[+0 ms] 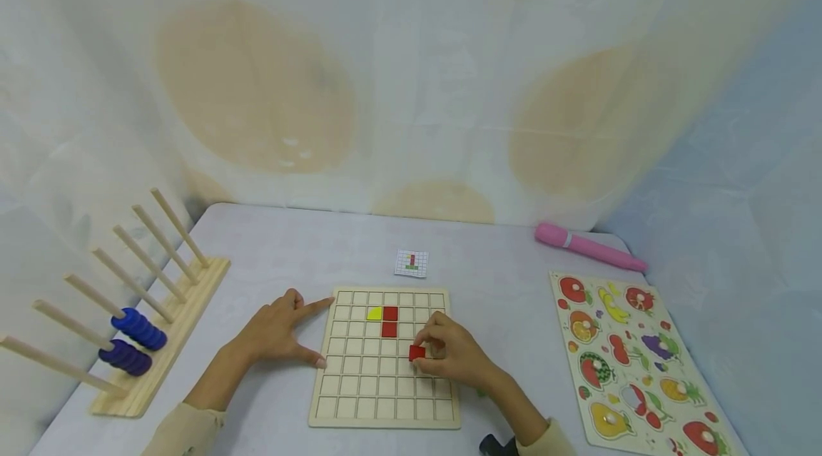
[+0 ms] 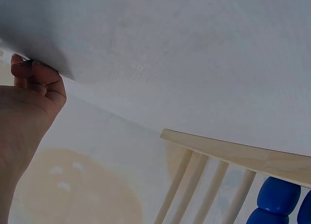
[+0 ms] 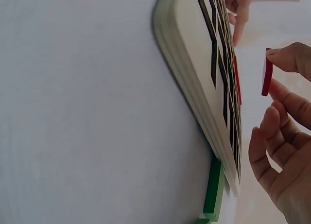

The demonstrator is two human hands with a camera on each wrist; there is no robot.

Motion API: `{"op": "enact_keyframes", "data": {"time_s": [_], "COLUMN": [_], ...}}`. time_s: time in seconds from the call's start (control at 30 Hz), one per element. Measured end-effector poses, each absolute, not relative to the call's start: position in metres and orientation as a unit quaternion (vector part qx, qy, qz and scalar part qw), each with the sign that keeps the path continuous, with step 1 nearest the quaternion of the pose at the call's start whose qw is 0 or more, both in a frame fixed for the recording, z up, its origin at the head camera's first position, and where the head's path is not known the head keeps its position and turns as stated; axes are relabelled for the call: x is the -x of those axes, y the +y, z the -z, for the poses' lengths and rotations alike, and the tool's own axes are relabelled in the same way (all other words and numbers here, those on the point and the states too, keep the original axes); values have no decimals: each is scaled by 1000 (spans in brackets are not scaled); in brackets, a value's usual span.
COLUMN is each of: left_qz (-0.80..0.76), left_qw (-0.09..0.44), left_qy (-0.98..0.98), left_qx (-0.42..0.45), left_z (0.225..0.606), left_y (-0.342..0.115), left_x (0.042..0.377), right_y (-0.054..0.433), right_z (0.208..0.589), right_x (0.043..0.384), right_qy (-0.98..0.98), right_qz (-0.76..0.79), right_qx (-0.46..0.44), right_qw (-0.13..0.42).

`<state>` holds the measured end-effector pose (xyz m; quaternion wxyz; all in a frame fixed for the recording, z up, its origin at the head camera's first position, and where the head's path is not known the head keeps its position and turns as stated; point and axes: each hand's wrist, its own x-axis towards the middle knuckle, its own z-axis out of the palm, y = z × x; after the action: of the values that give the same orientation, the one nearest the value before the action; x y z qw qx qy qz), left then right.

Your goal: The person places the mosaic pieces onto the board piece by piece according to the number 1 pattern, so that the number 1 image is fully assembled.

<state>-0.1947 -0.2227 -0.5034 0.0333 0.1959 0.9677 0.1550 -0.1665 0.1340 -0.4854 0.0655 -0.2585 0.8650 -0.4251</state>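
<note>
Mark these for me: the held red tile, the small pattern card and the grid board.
Held red tile (image 1: 417, 353), head view: middle of its visible face.
Pattern card (image 1: 411, 264), head view: middle of its printed face.
Grid board (image 1: 385, 423), head view: its bare near rim.

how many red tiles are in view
3. One red tile lies on the grid board beside the yellow piece, a second tile just below the first in the head view, a third tile pinched by the right hand. The hand could hide others.
</note>
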Motion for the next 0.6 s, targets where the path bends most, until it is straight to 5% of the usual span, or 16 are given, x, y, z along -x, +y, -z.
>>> {"op": "enact_keyframes", "data": {"time_s": [0.6], "left_qz": [-159], "left_qw": [31], "left_qy": [966], "left_qx": [-200], "left_z": [504], "left_y": [-223], "left_x": [194], "right_y": [106], "right_z": [481], "right_x": [175], "right_qy": [889], "right_qz": [367], "right_qx": [270], "right_qw": [52]}}
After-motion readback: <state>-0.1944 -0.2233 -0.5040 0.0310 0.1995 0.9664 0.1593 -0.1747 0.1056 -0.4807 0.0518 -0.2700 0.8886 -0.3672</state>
